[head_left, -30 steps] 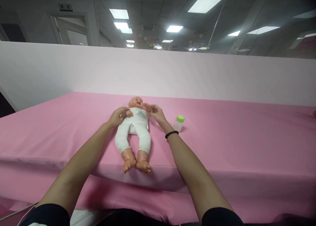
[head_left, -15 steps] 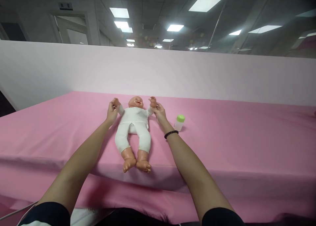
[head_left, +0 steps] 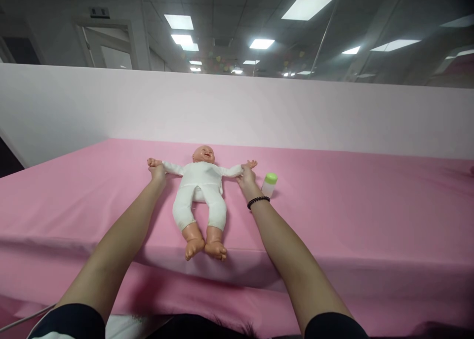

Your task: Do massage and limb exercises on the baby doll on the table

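Baby doll [head_left: 198, 191] lying flat on its back, dead centre on the pink-covered table [head_left: 351, 215], head toward the far side, feet pointing back at the person and stopping just short of the near edge. Both doll arms stretched straight out to the sides. On the left, the left hand [head_left: 157, 172] is wrapped around the doll's wrist, tiny vinyl fingers [head_left: 152, 162] poking out past the grip. Over on the right, the right hand [head_left: 246, 175] has the other wrist closed in its fingers the same way, black beaded bracelet [head_left: 257, 202] on the arm just behind it. Right beside that hand, not touching, a small plastic bottle [head_left: 269, 185] stands upright, green cap on top. White sleeper suit [head_left: 211, 210] on the doll, bare feet [head_left: 203, 247] sticking out. Behind it all, a pale partition wall [head_left: 237, 112].
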Available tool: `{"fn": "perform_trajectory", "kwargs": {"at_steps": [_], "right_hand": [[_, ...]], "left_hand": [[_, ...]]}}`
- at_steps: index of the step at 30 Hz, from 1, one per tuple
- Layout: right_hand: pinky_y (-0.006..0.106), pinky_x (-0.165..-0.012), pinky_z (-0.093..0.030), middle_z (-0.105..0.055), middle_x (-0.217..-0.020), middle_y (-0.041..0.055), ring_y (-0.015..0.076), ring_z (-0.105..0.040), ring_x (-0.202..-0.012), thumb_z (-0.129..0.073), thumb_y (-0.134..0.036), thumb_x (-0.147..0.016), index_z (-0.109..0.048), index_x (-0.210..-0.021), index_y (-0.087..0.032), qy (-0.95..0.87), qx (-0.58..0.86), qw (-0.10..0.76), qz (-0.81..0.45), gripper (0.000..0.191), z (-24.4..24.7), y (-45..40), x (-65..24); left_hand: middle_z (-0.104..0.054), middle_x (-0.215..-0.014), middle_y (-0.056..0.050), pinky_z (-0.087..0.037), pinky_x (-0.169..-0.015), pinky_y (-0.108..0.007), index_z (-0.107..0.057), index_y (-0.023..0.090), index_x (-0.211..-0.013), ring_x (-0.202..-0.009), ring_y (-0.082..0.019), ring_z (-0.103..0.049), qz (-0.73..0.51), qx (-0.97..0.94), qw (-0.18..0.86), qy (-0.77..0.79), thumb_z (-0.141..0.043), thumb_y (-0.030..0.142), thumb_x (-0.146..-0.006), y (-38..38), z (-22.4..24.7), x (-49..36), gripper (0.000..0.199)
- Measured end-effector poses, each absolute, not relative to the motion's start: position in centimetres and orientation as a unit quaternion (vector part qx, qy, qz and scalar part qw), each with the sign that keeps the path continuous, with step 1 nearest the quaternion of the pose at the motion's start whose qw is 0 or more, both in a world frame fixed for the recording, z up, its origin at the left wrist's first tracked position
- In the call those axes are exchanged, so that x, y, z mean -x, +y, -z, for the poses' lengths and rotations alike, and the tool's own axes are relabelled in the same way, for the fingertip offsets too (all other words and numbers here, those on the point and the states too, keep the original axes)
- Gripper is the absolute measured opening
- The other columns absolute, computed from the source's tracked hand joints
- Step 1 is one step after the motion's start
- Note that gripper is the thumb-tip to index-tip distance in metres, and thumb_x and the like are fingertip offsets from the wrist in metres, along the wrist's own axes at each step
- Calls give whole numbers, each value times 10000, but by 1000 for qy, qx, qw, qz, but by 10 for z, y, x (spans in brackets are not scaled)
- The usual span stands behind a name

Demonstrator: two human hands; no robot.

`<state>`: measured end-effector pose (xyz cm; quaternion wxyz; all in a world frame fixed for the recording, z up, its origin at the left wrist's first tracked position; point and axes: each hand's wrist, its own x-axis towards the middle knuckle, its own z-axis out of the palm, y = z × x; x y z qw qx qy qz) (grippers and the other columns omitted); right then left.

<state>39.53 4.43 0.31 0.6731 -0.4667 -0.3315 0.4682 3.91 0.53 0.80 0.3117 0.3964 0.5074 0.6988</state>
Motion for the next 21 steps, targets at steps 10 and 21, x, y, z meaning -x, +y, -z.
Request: {"fn": "perform_trajectory", "kwargs": {"at_steps": [10, 21], "right_hand": [[328, -895, -513, -743, -1019, 24, 212, -656, -1004, -768, -165, -560, -696, -928, -208, -649, 265, 542, -464, 377, -40, -10, -366], [348, -951, -501, -739, -1056, 31, 214, -646, -1050, -769, -126, -596, -687, -967, -197, -627, 250, 571, -468, 386, -42, -12, -363]], "left_hand": [[-735, -1137, -79, -515, -989, -420, -669, 219, -1104, -1061, -259, -671, -496, -760, 84, 412, -657, 284, -795, -40, -34, -100, 317], [-713, -1141, -73, -505, -950, -367, -637, 217, -1139, -1050, -239, -653, -546, -716, 104, 422, -630, 243, -842, -39, -32, -99, 298]]}}
